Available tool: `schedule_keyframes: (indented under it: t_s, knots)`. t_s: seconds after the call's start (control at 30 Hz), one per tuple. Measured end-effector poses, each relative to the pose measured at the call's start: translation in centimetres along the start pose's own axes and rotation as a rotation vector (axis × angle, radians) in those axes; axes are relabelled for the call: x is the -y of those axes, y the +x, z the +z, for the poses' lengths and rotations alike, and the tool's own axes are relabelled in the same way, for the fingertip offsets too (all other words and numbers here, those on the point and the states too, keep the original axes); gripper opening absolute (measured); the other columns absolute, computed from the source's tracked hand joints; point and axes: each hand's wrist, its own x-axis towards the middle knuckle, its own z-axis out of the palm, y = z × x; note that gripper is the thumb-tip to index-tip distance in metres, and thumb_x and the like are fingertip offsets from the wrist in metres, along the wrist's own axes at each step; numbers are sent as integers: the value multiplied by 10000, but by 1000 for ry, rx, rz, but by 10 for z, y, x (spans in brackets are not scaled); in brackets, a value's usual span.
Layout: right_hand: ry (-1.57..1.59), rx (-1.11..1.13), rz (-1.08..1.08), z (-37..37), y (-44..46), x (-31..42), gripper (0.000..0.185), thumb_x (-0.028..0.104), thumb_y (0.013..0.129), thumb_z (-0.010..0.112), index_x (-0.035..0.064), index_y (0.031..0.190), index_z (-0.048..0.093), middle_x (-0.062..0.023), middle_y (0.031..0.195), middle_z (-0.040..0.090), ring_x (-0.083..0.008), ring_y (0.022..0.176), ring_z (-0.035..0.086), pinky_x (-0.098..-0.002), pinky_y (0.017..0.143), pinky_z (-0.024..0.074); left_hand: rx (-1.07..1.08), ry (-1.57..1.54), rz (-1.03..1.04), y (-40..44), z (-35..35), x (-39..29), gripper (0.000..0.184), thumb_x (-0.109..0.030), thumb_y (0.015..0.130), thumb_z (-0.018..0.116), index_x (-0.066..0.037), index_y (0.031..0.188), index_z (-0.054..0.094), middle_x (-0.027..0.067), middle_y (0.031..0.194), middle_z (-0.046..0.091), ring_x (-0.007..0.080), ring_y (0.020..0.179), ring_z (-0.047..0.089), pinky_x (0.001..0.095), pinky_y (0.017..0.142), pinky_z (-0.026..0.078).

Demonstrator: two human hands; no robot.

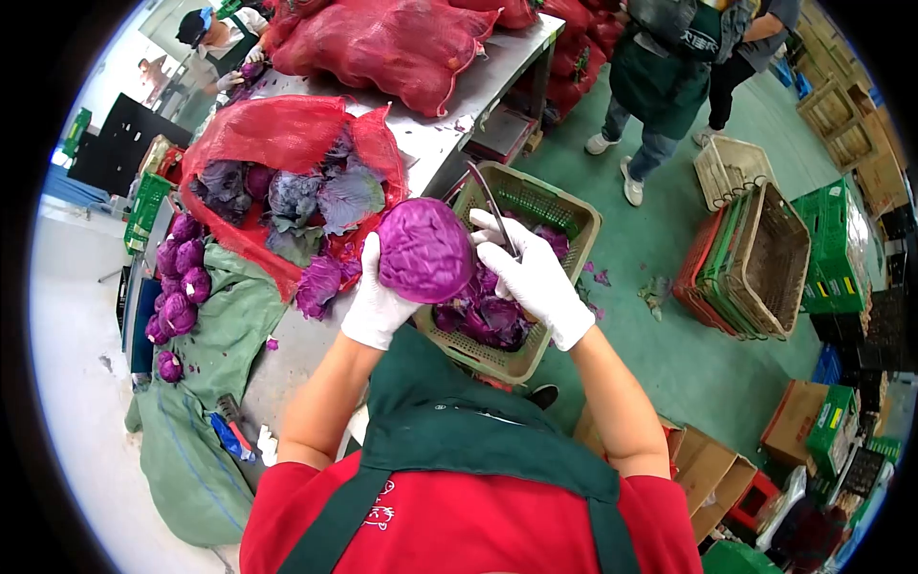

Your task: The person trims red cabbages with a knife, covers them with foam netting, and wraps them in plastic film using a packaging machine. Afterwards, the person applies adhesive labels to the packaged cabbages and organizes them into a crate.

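Note:
A smooth red cabbage (pixel 426 251) rests in my gloved left hand (pixel 371 304), whose fingers wrap its left and lower side. My gloved right hand (pixel 529 273) grips a knife (pixel 491 203) just right of the cabbage, its thin blade pointing up and away from me. Below both hands stands a plastic crate (pixel 580 222) with purple cabbage leaves (pixel 492 323) inside. On the table to the left, an opened red mesh sack (pixel 258 124) holds several cabbages with dark outer leaves (pixel 296 198). A loose purple leaf piece (pixel 320 285) lies near my left hand.
Full red mesh sacks (pixel 382 43) lie on the metal table (pixel 426 143). Trimmed cabbages (pixel 179 277) are piled at left beside a green cloth (pixel 225 316). Stacked crates (pixel 755 258) stand at right. Two people (pixel 669 67) stand ahead; another person (pixel 225 43) works at far left.

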Motion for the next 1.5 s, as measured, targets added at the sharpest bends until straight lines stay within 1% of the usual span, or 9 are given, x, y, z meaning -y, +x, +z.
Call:
schedule_keyframes:
  t_s: [0.1, 0.3, 0.53, 0.8, 1.1, 1.23, 1.3, 1.33, 1.5]
  knots:
    - [-10, -23, -4, 0, 1, -3, 391, 206, 929, 554, 36, 1281, 540, -48, 1017, 652, -37, 628, 512, -200, 529, 443, -54, -420, -179, -3, -11, 1, 869, -780, 769, 430, -234, 1439, 341, 133, 1456, 373, 357, 1324, 370, 623, 1036, 324]
    - [14, -45, 65, 7, 11, -25, 311, 175, 931, 522, 23, 1190, 601, -53, 968, 680, -51, 542, 504, -203, 508, 419, -218, -504, -59, -11, -35, 1, 862, -789, 780, 409, -220, 1424, 346, 111, 1434, 391, 358, 1288, 414, 580, 941, 462]
    - [-72, -103, 209, -9, 25, -77, 289, 191, 943, 510, 40, 1159, 629, -73, 899, 678, -54, 496, 478, -194, 460, 411, -517, -498, 428, -108, -121, -58, 854, -739, 752, 554, -223, 1408, 375, 74, 1444, 402, 311, 1310, 403, 553, 1030, 379]
    - [-97, -7, 348, 14, 60, -105, 302, 141, 951, 459, 31, 1203, 585, -81, 939, 686, -62, 490, 509, -210, 458, 429, -1102, -514, 780, -171, -279, -136, 754, -776, 791, 426, -255, 1335, 462, 84, 1326, 501, 318, 1181, 511, 536, 950, 465]
    - [-152, 61, 410, 43, 83, -113, 302, 143, 924, 493, 26, 1181, 598, -65, 920, 690, -59, 489, 508, -204, 451, 420, -1313, -561, 741, -180, -332, -176, 769, -753, 793, 455, -289, 1402, 381, 57, 1450, 384, 309, 1276, 441, 538, 946, 476]
    - [-136, 52, 434, 48, 84, -118, 334, 129, 917, 490, 14, 1220, 574, -65, 885, 671, -58, 507, 502, -196, 464, 422, -1005, -555, 1182, -189, -425, -182, 819, -605, 812, 609, -227, 1457, 274, 111, 1458, 349, 321, 1282, 411, 510, 1008, 416]
    - [-58, 4, 426, 56, 82, -111, 416, 100, 851, 573, 14, 1257, 550, -27, 831, 630, -58, 551, 492, -193, 506, 425, -1558, 120, 1057, -172, -398, -173, 877, -477, 828, 677, -176, 1478, 171, 209, 1381, 383, 286, 1182, 498, 418, 956, 449]
    - [-44, -4, 460, 61, 83, -106, 518, 87, 839, 586, -4, 1335, 467, -26, 823, 604, -74, 595, 503, -204, 555, 444, -1453, -262, 1124, -169, -335, -180, 896, -425, 835, 696, -153, 1483, 140, 225, 1337, 416, 266, 1135, 527, 383, 929, 460]
    - [94, 146, 470, 90, 103, -136, 714, 64, 848, 588, -29, 1455, 224, -57, 872, 612, -100, 657, 527, -230, 601, 473, -1624, 883, 964, -105, -312, -73, 601, -259, 857, 666, -34, 1350, 406, 117, 1113, 566, 231, 1008, 553, 344, 928, 438]
